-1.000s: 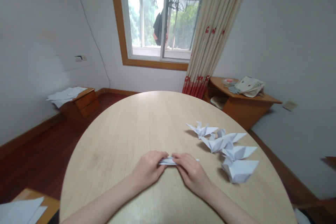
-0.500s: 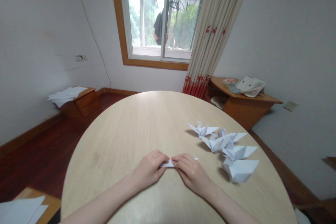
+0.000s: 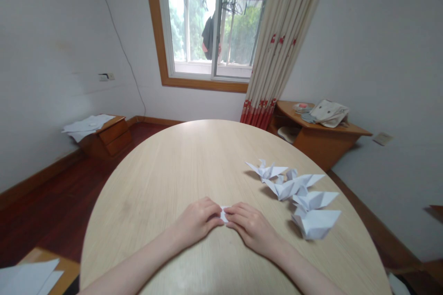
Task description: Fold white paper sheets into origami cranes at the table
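My left hand (image 3: 197, 221) and my right hand (image 3: 251, 227) meet near the front of a round pale wooden table (image 3: 180, 166). Between their fingertips lies a small folded white paper (image 3: 224, 215), mostly covered by the fingers. Both hands have their fingers curled and pressed down on it. To the right of my right hand sit several finished white paper cranes (image 3: 297, 191) in a loose row.
A window (image 3: 211, 23) with a patterned curtain (image 3: 280, 41) is at the back. A low wooden cabinet with white sheets (image 3: 93, 131) stands left, a wooden corner desk with a bag (image 3: 321, 124) right. White paper sheets (image 3: 27, 276) lie at the lower left.
My hands have drawn closer together over the paper. Less of the white strip shows between and beside the fingers than before.
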Available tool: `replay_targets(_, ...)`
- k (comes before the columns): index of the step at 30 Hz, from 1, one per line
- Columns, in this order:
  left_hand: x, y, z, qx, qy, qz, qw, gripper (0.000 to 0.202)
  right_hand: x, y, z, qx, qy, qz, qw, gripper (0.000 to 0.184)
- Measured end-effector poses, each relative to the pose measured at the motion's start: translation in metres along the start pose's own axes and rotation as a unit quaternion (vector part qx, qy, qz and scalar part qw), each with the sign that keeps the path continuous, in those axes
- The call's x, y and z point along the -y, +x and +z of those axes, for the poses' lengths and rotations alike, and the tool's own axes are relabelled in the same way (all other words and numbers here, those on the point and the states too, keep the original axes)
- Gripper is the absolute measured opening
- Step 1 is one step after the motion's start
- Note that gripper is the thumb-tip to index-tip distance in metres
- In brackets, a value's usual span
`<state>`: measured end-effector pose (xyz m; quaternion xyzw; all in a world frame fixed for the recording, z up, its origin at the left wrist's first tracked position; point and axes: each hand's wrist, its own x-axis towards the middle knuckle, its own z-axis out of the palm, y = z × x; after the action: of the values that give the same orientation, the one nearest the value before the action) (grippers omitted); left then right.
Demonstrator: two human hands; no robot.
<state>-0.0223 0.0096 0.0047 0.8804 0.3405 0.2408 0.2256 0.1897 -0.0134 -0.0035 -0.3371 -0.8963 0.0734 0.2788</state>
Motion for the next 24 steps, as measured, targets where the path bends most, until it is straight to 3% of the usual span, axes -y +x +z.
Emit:
replay_targets(12, 0.0, 0.0008, 0.0015, 0.012, 0.115, 0.069, 0.991, 0.023, 0.0048, 0.0034, -0.0036, 0.014, 0.042, 0.04, 0.998, 0.024)
replay_targets(16, 0.0013, 0.0008, 0.0034, 0.002, 0.119, 0.079, 0.99, 0.019, 0.0047, 0.0036, -0.0012, 0.018, 0.038, 0.045, 0.998, 0.024)
replay_targets(20, 0.0008, 0.001, 0.0019, 0.014, 0.091, 0.05, 0.995, 0.004, 0.005, 0.0035, 0.0009, 0.027, 0.049, 0.072, 0.996, 0.024)
replay_targets(24, -0.0018, 0.0015, -0.0006, 0.027, 0.046, -0.015, 0.998, 0.009, 0.0061, 0.0037, 0.0016, 0.026, 0.086, 0.108, 0.99, 0.023)
